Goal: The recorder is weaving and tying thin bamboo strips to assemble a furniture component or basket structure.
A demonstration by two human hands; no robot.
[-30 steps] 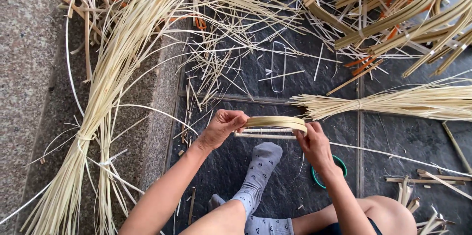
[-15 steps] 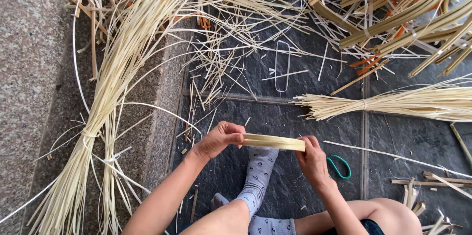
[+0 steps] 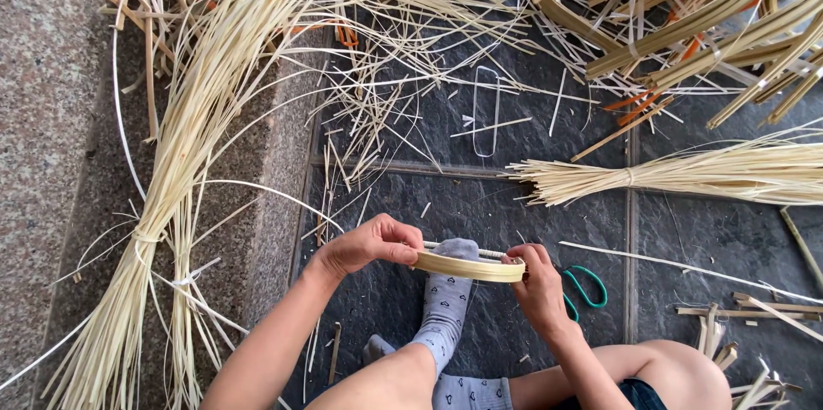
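A flattened hoop of pale bamboo strip [image 3: 470, 267] is held level between both hands, low in the middle of the head view. My left hand [image 3: 370, 244] pinches its left end. My right hand [image 3: 537, 283] grips its right end. Just below the hoop is my foot in a grey patterned sock [image 3: 447, 305], resting on the dark stone floor [image 3: 480, 204]. My knee [image 3: 677, 371] shows at the lower right.
A long tied bundle of bamboo strips [image 3: 184, 153] curves down the left over a granite step [image 3: 43, 118]. Another tied bundle [image 3: 686, 171] lies at right. Green-handled scissors [image 3: 585, 286] lie beside my right hand. Curved bamboo frames [image 3: 703, 7] and loose slivers fill the top.
Both hands have lowered the bamboo hoop toward me and flattened it. It now sits just above the socked foot. The view has shifted slightly.
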